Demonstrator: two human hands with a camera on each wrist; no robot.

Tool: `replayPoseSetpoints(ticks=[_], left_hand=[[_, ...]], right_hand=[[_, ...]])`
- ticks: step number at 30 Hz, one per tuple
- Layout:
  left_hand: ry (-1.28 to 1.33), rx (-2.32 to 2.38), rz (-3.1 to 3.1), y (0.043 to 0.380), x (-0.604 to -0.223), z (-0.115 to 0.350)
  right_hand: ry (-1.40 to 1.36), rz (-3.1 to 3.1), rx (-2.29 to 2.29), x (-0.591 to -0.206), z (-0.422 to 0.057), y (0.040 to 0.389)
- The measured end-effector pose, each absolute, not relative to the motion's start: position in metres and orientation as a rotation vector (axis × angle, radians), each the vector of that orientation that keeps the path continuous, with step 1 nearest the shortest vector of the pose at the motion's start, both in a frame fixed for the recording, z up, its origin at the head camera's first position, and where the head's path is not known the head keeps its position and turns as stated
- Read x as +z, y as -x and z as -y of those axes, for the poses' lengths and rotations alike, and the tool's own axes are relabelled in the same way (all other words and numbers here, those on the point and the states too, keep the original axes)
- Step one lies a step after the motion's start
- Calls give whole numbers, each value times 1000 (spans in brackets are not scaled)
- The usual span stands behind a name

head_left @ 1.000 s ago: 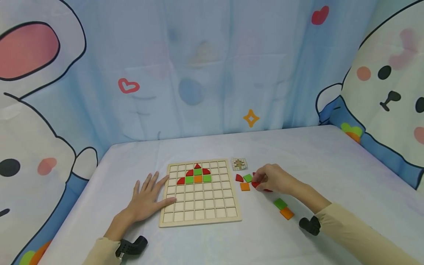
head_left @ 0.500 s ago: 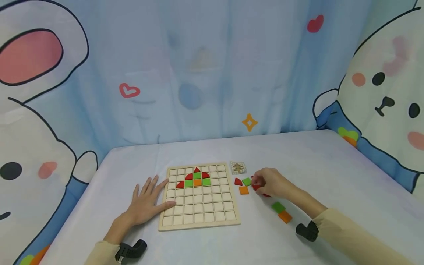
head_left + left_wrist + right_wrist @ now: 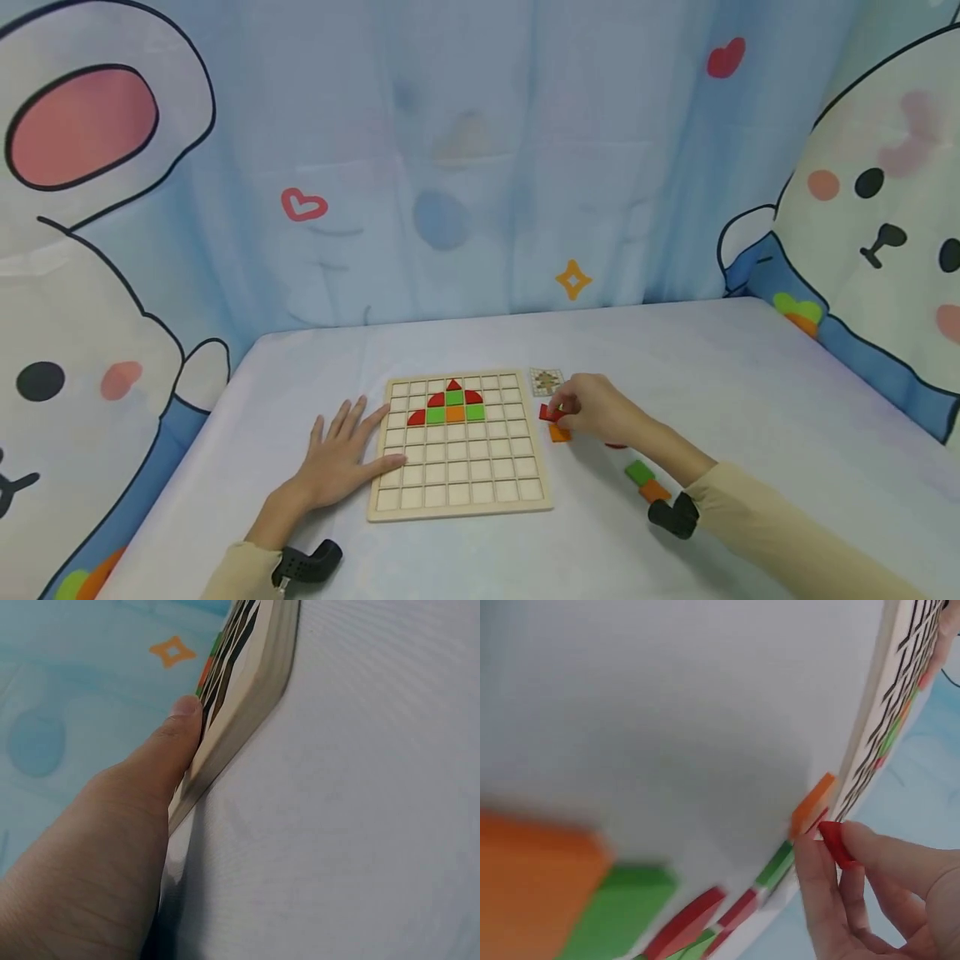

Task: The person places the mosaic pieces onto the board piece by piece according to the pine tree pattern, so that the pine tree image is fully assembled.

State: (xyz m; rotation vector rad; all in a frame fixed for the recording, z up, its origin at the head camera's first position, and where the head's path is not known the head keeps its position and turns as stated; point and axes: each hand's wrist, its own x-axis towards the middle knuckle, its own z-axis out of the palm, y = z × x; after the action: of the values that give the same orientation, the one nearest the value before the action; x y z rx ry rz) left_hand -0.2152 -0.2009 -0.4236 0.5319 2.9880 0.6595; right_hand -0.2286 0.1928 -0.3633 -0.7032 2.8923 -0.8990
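A square wooden grid board (image 3: pixel 480 472) lies on the table, with red, green and orange tiles set in its upper cells. Spread flat, my left hand (image 3: pixel 333 462) rests at the board's left edge, its thumb on the rim. In the left wrist view the thumb (image 3: pixel 161 750) lies along the board's side. To the right of the board, my right hand (image 3: pixel 596 408) pinches a small red tile (image 3: pixel 837 844) between thumb and fingers. An orange tile (image 3: pixel 559 433) lies just below those fingertips. The hand partly covers other loose tiles.
A small patterned card (image 3: pixel 545 382) lies by the board's upper right corner. Nearer the right wrist are a green tile (image 3: pixel 640 472) and an orange tile (image 3: pixel 655 490), with a red tile (image 3: pixel 616 446) above them. A printed curtain (image 3: pixel 480 167) hangs behind the table.
My right hand has moved left from the red tiles toward the board, carrying a red tile, and is now over the loose tiles near the card. The left hand stays on the board.
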Motion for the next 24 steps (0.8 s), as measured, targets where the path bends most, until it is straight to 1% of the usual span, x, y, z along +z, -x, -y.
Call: replayPoseSetpoints(ticks=[13, 21, 24], left_hand=[[-539, 633, -3006, 219, -425, 201], [-519, 609, -2994, 221, -430, 202], [-523, 622, -2991, 219, -429, 203]], right_hand=[[789, -2822, -1068, -358, -156, 244], [691, -2723, -1061, -359, -147, 247], [696, -2697, -1054, -360, -146, 247]])
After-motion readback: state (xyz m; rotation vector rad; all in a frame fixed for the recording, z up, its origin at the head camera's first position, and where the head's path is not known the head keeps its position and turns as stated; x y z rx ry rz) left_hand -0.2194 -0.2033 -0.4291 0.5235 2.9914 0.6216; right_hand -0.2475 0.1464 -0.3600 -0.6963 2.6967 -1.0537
